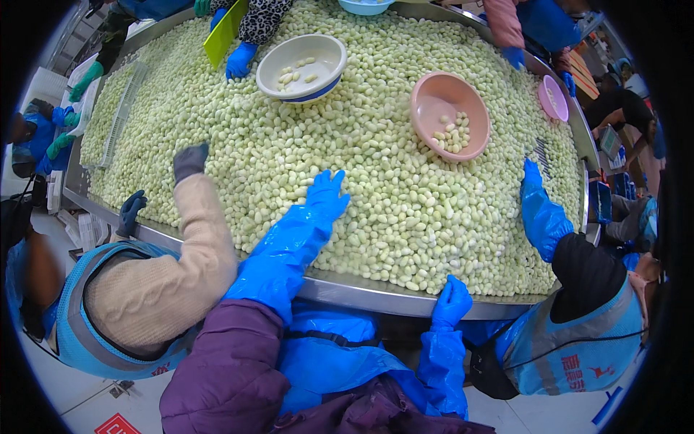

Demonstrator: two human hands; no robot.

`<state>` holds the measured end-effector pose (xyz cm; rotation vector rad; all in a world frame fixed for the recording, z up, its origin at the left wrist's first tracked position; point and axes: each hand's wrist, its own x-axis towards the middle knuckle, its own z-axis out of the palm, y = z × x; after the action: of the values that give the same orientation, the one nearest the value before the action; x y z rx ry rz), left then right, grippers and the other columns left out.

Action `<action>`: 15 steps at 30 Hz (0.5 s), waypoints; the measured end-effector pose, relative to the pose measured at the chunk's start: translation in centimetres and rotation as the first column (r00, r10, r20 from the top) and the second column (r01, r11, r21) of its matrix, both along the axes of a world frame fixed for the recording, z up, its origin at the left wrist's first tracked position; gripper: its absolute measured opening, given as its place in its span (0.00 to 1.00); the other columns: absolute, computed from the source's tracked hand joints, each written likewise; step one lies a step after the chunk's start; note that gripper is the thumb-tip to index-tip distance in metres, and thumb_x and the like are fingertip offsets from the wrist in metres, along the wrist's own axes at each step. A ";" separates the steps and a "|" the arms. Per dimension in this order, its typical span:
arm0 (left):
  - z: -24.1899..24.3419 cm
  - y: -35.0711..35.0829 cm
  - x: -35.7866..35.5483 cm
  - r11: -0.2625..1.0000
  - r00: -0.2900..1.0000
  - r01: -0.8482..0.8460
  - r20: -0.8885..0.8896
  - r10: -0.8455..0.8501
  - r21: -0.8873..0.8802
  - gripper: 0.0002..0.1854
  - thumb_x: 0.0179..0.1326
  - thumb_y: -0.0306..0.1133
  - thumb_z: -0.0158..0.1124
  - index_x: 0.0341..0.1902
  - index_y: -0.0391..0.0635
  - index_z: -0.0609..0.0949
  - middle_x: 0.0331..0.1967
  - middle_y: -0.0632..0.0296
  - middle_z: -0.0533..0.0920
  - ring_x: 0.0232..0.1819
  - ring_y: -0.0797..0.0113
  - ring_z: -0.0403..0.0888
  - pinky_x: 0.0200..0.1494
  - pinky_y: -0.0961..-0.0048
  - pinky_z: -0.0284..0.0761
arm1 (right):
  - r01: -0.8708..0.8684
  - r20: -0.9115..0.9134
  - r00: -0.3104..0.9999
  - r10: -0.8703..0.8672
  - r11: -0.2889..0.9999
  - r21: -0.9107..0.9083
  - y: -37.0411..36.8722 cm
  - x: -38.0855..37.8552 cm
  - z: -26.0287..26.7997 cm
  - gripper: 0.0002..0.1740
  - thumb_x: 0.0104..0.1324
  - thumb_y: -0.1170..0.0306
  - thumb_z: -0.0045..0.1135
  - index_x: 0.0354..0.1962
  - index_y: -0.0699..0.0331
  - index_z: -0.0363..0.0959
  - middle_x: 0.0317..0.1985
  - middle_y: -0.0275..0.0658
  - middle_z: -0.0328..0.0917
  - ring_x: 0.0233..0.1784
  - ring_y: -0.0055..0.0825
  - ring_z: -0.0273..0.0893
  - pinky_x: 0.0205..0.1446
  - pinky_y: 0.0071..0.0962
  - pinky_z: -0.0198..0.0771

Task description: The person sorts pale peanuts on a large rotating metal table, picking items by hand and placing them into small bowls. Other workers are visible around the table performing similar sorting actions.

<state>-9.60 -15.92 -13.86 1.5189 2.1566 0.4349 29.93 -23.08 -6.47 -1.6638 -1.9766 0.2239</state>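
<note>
My left hand (328,195), in a blue glove with a blue plastic oversleeve, lies palm down on a deep bed of pale green oval fruits (374,233) that look like grapes. Its fingers are spread, and I see nothing held in them. My right hand (452,304), gloved the same way, is at the near metal rim (379,295) of the big sorting table. The fingers there are curled together; whether something is inside them is hidden. Up and right of my left hand, a pink bowl (420,111) sits tilted on the fruits with several of them in it.
A white basin (271,68) with a few fruits stands farther back. A co-worker's grey-gloved hand (191,160) reaches in from the left. Another's blue-gloved hand (532,173) rests at the right. Across the table, a gloved hand (241,61) is beside a yellow-green board (223,35).
</note>
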 end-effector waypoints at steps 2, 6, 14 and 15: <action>-0.5 0.3 1.8 0.997 1.000 0.022 0.012 -0.022 -0.071 0.30 0.60 0.48 0.61 0.66 0.56 0.71 0.66 0.45 0.67 0.66 0.43 0.65 0.64 0.51 0.65 | -0.001 -0.001 1.000 0.001 1.000 -0.008 -0.1 0.0 0.0 0.08 0.64 0.73 0.54 0.39 0.65 0.79 0.34 0.45 0.80 0.35 0.42 0.79 0.38 0.39 0.72; -0.5 0.3 5.2 0.995 0.959 0.085 0.277 -0.068 -0.052 0.26 0.59 0.45 0.61 0.61 0.56 0.74 0.54 0.49 0.77 0.55 0.49 0.75 0.55 0.55 0.72 | -0.008 0.041 0.999 0.006 1.000 0.030 0.0 0.1 -0.1 0.08 0.64 0.74 0.55 0.38 0.65 0.79 0.34 0.45 0.80 0.34 0.42 0.79 0.38 0.39 0.72; -0.7 10.5 -3.5 0.997 0.996 -0.063 0.071 0.060 0.043 0.18 0.66 0.39 0.54 0.56 0.47 0.78 0.56 0.53 0.79 0.56 0.47 0.75 0.59 0.55 0.70 | -0.011 -0.005 1.000 0.011 1.000 0.028 0.0 0.2 -0.4 0.07 0.63 0.74 0.56 0.38 0.65 0.79 0.33 0.46 0.80 0.34 0.43 0.79 0.38 0.40 0.72; -1.0 11.4 -4.1 0.998 0.998 0.054 0.017 -0.055 0.006 0.18 0.66 0.39 0.54 0.56 0.47 0.78 0.55 0.53 0.79 0.55 0.48 0.76 0.58 0.56 0.70 | -0.010 -0.004 1.000 0.010 0.999 0.037 0.0 0.2 -0.4 0.07 0.63 0.74 0.56 0.38 0.65 0.79 0.33 0.46 0.80 0.34 0.43 0.79 0.38 0.40 0.72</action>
<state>-13.71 -4.47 -14.83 1.5674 2.0975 0.4335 30.09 -23.08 -6.87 -1.6287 -1.9749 0.1931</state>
